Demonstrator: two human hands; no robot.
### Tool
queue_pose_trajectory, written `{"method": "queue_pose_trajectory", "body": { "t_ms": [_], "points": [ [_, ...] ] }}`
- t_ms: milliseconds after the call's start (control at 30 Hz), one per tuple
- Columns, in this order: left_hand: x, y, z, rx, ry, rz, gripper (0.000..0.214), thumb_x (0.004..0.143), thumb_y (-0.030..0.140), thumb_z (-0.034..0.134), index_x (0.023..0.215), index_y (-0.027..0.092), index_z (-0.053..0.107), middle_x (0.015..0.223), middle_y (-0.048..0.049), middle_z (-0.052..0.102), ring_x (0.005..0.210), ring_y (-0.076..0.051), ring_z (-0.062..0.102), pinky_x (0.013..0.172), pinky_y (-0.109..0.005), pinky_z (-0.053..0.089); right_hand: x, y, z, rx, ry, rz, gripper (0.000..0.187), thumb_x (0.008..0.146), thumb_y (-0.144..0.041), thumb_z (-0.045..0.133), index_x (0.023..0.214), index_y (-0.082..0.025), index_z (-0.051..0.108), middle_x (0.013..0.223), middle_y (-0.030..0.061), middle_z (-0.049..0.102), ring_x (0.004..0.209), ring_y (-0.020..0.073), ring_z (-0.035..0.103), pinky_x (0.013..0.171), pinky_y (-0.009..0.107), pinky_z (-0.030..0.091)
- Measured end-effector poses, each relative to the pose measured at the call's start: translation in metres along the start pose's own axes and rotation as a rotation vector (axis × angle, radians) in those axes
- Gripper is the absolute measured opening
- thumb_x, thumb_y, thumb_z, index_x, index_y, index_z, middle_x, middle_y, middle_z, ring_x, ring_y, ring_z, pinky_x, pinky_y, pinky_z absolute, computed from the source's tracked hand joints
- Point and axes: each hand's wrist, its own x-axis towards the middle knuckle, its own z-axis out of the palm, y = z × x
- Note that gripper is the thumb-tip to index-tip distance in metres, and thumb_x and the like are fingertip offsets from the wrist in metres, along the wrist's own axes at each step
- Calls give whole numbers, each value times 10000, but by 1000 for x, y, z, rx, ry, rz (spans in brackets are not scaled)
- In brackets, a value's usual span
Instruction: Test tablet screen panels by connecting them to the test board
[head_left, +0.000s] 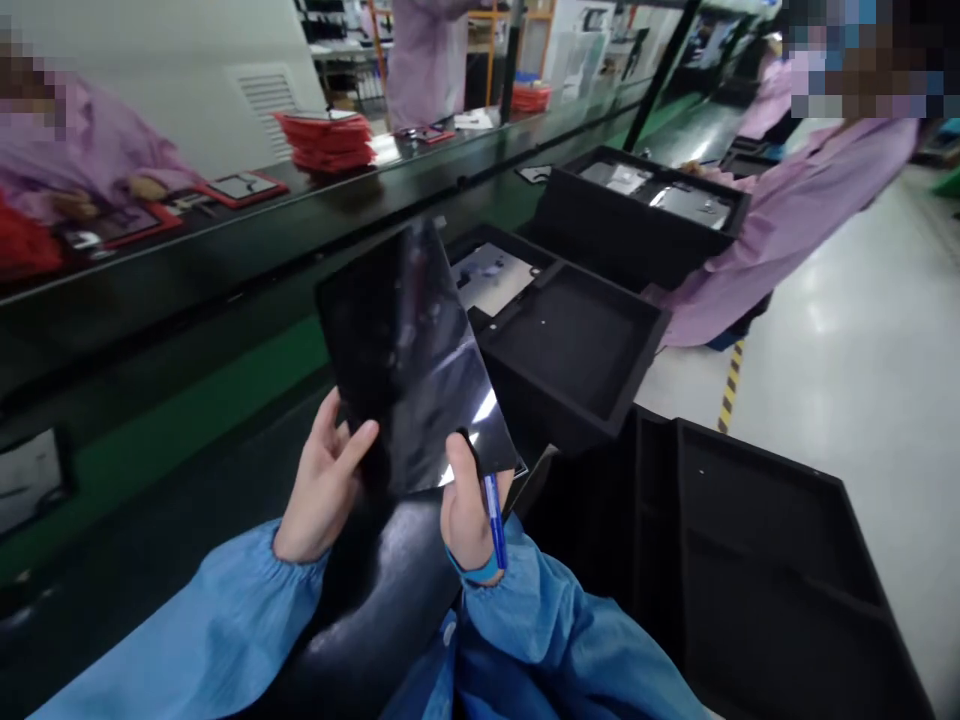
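A glossy black screen panel (420, 370) is held tilted in front of me, with bright reflections across its face. My left hand (322, 485) is closed on its lower left edge, thumb on the front. At the lower right corner my right hand (471, 505) grips the panel too, its thumb pressed on the glass. A blue pen (495, 520) is also tucked in my right hand, pointing down along the wrist. The fingers behind the panel are mostly hidden.
Beyond the panel stands a black tray (592, 390) with a silvery panel (495, 278) in one compartment. Another black tray (780, 560) lies at my right. A co-worker in a pink sleeve (795, 240) reaches into a farther tray (637, 240). Red trays (326, 140) are stacked across the line.
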Motion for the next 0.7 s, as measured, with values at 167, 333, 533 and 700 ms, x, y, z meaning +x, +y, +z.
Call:
{"method": "queue_pose_trajectory", "body": {
  "t_ms": [167, 333, 533, 700],
  "points": [
    [-11, -7, -44, -104, 36, -118, 607, 845, 702, 449, 1402, 465, 509, 1463, 49, 544, 1418, -308, 430, 1074, -507, 512, -11, 3, 10, 46, -453, -437, 427, 1004, -180, 497, 1394, -349, 537, 1384, -31, 622, 1308, 196, 584, 1134, 394, 512],
    [-2, -24, -61, -299, 225, -540, 527, 874, 570, 523, 1299, 278, 632, 1273, -48, 690, 1217, -344, 622, 937, -493, 600, -24, 20, 21, -136, -846, -602, 323, 992, -180, 525, 1282, -258, 645, 1344, 33, 656, 1353, 204, 535, 1163, 379, 468],
    [10, -60, -88, -335, 243, -585, 421, 799, 442, 708, 1131, 187, 667, 1103, -120, 741, 1078, -361, 685, 865, -481, 609, -8, 46, -33, -330, -812, -483, 599, 866, -407, 720, 1415, -287, 510, 1391, 80, 616, 1298, 263, 592, 1149, 499, 471],
    [15, -77, -99, -87, 306, -352, 380, 701, 387, 777, 999, 185, 657, 1053, -123, 732, 1046, -366, 683, 902, -511, 572, 11, 85, -82, -643, -781, -289, 704, 838, -418, 748, 1450, -240, 448, 1473, 138, 526, 1422, 337, 443, 1165, 599, 402]
  ]
}}
